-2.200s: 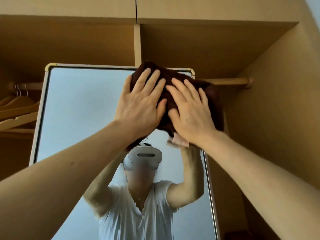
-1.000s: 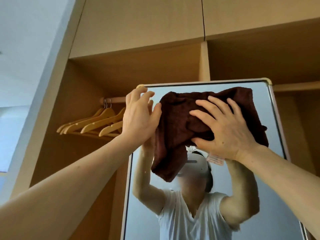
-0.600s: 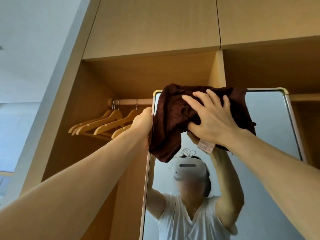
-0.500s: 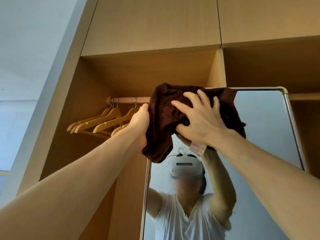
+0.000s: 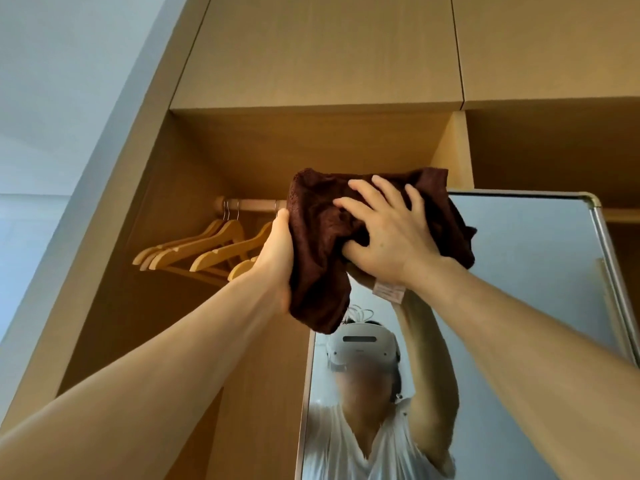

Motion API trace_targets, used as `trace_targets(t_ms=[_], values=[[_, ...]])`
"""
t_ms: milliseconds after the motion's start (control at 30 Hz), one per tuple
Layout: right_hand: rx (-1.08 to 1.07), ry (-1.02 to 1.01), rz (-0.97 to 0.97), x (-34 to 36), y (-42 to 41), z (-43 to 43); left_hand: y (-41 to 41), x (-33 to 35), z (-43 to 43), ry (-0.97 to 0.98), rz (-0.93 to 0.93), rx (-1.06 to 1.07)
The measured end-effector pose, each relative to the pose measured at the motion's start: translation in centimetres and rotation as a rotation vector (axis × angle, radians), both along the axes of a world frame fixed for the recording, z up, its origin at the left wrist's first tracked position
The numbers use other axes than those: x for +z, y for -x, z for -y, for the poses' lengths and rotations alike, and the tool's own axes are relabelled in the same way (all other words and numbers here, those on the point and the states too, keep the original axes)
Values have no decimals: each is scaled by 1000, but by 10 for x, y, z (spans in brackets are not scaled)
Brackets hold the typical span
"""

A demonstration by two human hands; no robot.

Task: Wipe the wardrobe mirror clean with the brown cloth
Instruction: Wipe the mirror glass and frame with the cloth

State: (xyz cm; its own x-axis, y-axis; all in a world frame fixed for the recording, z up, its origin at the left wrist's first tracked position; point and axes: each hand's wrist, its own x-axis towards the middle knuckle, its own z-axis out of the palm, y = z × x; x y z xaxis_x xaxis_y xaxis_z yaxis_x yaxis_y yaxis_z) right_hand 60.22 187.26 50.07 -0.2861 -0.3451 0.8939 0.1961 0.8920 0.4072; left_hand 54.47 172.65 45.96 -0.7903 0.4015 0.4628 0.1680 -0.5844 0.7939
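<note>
Brown cloth (image 5: pixel 317 247) on mirror (image 5: pixel 536 271) corner under right hand (image 5: pixel 391 244), grip splayed, left hand (image 5: pixel 277 252), grip hidden

Place: this is looking like a home, at a fitted clothes closet.
Wardrobe: a tall built-in light-wood wardrobe (image 5: pixel 311 150) is filling most of the view, with flat wooden cupboard doors (image 5: pixel 322 50) closing off its top.
Rail: a round wooden rail (image 5: pixel 252 205) is crossing the open bay.
Hangers: pale wooden coat hangers (image 5: pixel 207 251) are hanging from it.
Mirror: a tall metal-framed mirror (image 5: pixel 536 271) is standing at the wardrobe.
Wall: a plain pale wall (image 5: pixel 52 98) is running alongside.
</note>
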Motion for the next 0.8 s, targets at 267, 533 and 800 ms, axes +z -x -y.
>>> trace_targets(t_ms=[267,533,800], values=[[97,-222,-14,-72,1,-13,10,-3,2,47,67,-84],[38,-87,31,1,-2,0,9,-6,2,-65,1,-170],[78,-131,11,-74,-2,-1,12,-4,7,-90,-53,-252]])
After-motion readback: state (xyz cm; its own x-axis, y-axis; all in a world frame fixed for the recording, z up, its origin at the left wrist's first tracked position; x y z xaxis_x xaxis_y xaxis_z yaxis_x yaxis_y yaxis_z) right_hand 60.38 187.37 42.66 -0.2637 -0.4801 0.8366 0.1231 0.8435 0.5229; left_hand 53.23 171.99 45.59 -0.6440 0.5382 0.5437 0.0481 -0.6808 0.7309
